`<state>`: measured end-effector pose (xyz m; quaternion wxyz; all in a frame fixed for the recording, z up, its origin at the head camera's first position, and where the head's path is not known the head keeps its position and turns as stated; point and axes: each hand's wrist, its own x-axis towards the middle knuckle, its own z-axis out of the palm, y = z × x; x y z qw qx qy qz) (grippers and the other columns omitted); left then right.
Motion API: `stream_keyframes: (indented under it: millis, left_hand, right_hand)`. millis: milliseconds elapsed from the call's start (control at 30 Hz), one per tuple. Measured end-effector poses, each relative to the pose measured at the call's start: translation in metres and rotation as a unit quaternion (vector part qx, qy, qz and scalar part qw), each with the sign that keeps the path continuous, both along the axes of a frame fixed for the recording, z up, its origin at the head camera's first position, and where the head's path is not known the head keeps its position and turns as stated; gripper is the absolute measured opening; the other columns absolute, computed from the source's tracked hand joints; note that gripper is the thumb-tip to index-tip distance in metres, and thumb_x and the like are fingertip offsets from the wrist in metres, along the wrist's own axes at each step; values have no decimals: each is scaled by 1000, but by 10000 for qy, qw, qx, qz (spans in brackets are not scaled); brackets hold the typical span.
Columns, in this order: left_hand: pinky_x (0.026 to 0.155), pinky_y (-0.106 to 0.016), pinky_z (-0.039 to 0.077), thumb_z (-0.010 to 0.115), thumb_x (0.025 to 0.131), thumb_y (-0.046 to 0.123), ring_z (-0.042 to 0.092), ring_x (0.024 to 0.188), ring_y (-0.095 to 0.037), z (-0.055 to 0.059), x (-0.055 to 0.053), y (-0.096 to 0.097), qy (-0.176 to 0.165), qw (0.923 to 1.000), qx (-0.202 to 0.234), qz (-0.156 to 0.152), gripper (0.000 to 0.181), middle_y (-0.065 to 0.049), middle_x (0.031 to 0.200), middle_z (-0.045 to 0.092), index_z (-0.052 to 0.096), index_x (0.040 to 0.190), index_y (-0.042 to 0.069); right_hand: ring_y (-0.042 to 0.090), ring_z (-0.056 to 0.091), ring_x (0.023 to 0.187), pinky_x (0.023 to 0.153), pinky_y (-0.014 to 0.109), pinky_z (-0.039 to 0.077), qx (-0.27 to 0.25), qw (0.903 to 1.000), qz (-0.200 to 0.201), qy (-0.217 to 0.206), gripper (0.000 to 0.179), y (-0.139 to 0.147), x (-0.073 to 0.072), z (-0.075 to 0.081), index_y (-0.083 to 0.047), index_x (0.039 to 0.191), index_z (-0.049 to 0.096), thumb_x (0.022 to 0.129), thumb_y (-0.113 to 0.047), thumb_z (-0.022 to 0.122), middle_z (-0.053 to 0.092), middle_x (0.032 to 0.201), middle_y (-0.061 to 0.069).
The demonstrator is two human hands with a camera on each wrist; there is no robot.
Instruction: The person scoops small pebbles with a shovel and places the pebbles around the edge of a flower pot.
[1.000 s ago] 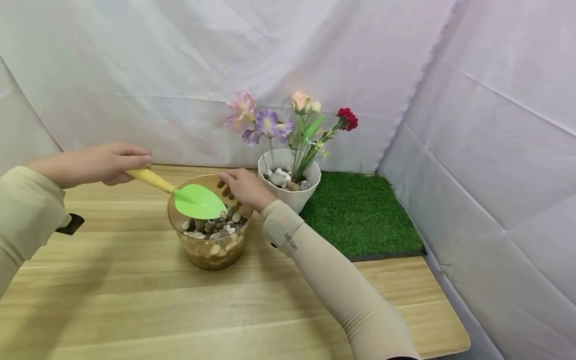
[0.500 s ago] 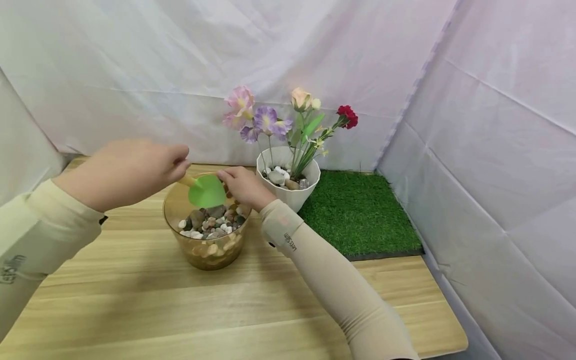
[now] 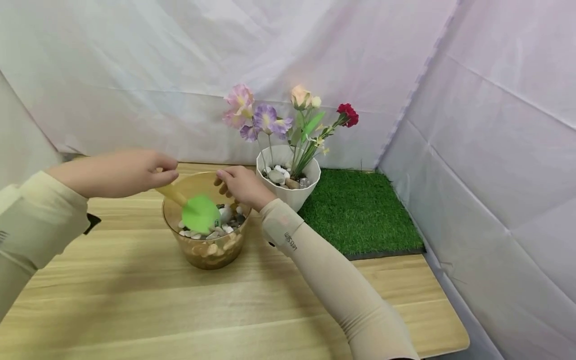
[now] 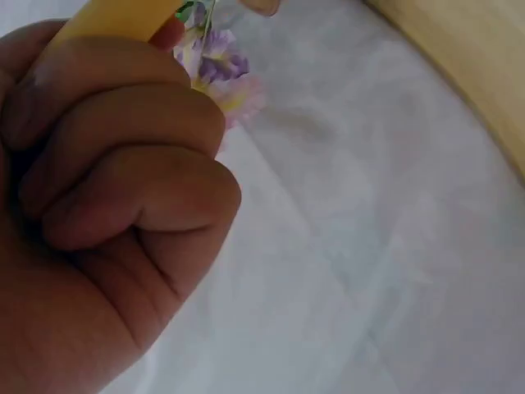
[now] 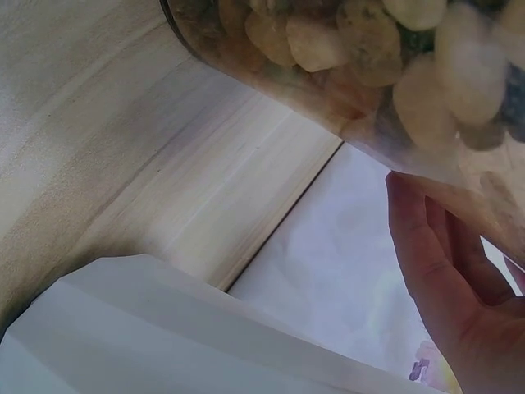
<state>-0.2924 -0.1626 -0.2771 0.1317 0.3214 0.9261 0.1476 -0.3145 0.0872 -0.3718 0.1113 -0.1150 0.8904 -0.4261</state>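
A small garden trowel [image 3: 200,214] with a green blade and yellow handle is in my left hand [image 3: 119,172], whose fingers curl round the handle [image 4: 115,18] in the left wrist view. Its blade, blurred, is inside an amber see-through tub [image 3: 210,256], down at the pebbles [image 3: 220,231]. A pale blur beside the blade is too smeared to identify. My right hand [image 3: 245,187] holds the tub's far right rim. In the right wrist view, the fingertips [image 5: 395,182] touch the tub's outer wall, with stones showing through it.
Close behind my right hand, a white faceted pot [image 3: 294,199] holds stones and artificial flowers [image 3: 268,120]. To its right lies a green turf mat [image 3: 360,215]. White cloth [image 3: 180,60] hangs behind the wooden table [image 3: 189,315].
My left hand swung right and rolled over, then drew back a little left. The trowel blade tipped, then dropped lower among the pebbles. My right hand stayed at the rim.
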Motion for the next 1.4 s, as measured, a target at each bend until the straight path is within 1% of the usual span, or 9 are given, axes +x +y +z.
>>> stream_keyframes:
  millis: [67, 233, 400, 667, 1000, 1067, 1233, 1300, 1400]
  left_hand:
    - [60, -35, 35, 49, 118, 29, 37, 60, -15, -5, -4, -8, -354, 9992, 208, 36, 36, 0, 70, 41, 47, 85, 15]
    - [55, -31, 37, 48, 118, 24, 37, 56, -14, -23, -12, -18, -897, 9926, 773, 277, 33, -1, 69, 44, 53, 88, 12]
    - [54, -28, 36, 48, 118, 26, 35, 56, -12, -38, -16, -16, -1248, 9844, 1159, 434, 34, 0, 69, 43, 53, 88, 10]
    - [57, -25, 38, 47, 117, 20, 36, 61, -12, -45, -17, -13, -1326, 9792, 1399, 640, 27, -3, 83, 46, 54, 94, 9]
    - [52, -25, 35, 47, 118, 20, 31, 54, -10, -48, -18, -18, -1641, 9699, 1617, 788, 27, -4, 83, 46, 52, 94, 8]
    - [51, -24, 33, 46, 118, 20, 30, 52, -9, -49, -18, -21, -1777, 9650, 1737, 839, 27, -4, 80, 45, 54, 96, 7]
    - [47, -23, 26, 43, 119, 20, 29, 50, -9, -55, -20, -27, -2329, 9389, 2343, 967, 31, -1, 66, 40, 53, 94, 3]
    - [45, -24, 23, 43, 119, 19, 28, 50, -9, -58, -21, -28, -2501, 9282, 2589, 937, 32, -1, 64, 37, 49, 92, 3]
    - [44, -28, 17, 42, 119, 17, 25, 50, -10, -61, -23, -30, -2623, 9196, 2812, 799, 34, 1, 62, 36, 44, 87, 6]
  right_hand:
    - [26, 73, 93, 72, 34, 58, -14, 10000, -4, -29, 44, -1, 1, -1, -11, 114, 78, 119, -38, 44, 77, 98, 5]
    - [27, 74, 94, 74, 34, 58, -61, 10000, -9, -24, 43, -3, 2, 0, -12, 113, 78, 119, -38, 44, 77, 98, 5]
    - [34, 74, 99, 75, 36, 58, -122, 9999, -32, -55, 42, -3, 3, 1, -12, 112, 77, 119, -37, 44, 78, 103, 10]
    - [33, 74, 99, 75, 36, 58, -119, 9999, 15, -36, 43, 1, 2, 0, -12, 113, 77, 120, -37, 43, 78, 106, 12]
    - [29, 74, 97, 73, 37, 59, -123, 9999, -51, -109, 44, -2, 1, -2, -10, 115, 78, 119, -39, 45, 77, 100, 7]
    - [29, 73, 95, 72, 37, 60, -137, 9998, -67, -116, 44, -3, 2, -3, -10, 114, 78, 119, -39, 45, 77, 99, 6]
    - [22, 73, 88, 75, 34, 58, -52, 9999, -105, -37, 44, -2, 3, -2, -11, 113, 79, 119, -39, 45, 76, 96, 4]
    - [20, 72, 87, 76, 33, 57, -9, 9999, -106, -5, 43, -2, 2, -1, -13, 112, 79, 119, -39, 45, 77, 96, 2]
    - [20, 73, 88, 76, 33, 57, -6, 10000, -99, -12, 43, -1, 1, -1, -15, 111, 78, 119, -39, 44, 77, 96, 2]
